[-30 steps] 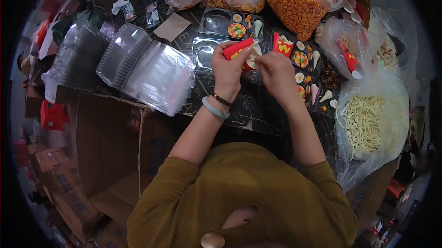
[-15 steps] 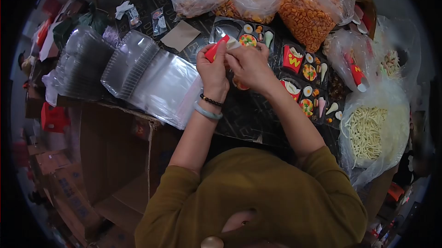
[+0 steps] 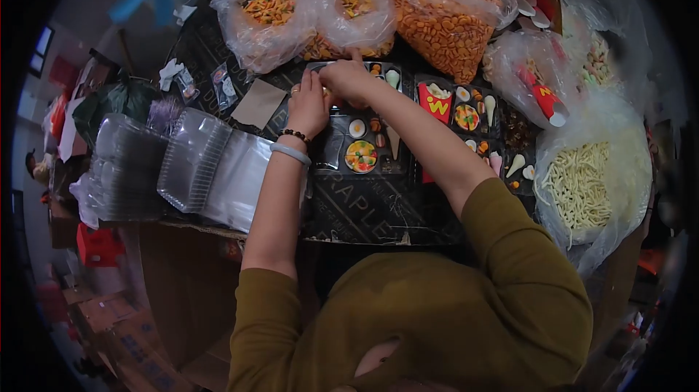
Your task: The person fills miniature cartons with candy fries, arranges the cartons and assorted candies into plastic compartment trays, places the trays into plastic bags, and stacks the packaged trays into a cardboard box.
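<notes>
Leftward, ridged clear plastic shells (image 3: 193,161) stack beside flat, shiny sleeves (image 3: 239,177); then the left hand (image 3: 309,111) and right hand (image 3: 351,83) meet over the far glossy tray (image 3: 314,66), their grip too hidden to tell; the nearer tray (image 3: 328,153), mostly covered half a second ago, shows one round pizza (image 3: 361,156), one egg (image 3: 357,128); rightward, one crinkled bag (image 3: 630,177) holds cream strands (image 3: 577,187)

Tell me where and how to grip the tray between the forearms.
Probably pinch the tray by its near rim, coming from the body side, keeping it level: that edge is uncovered, the right arm passes near its far right corner, and the pizza piece sits in an open compartment.
</notes>
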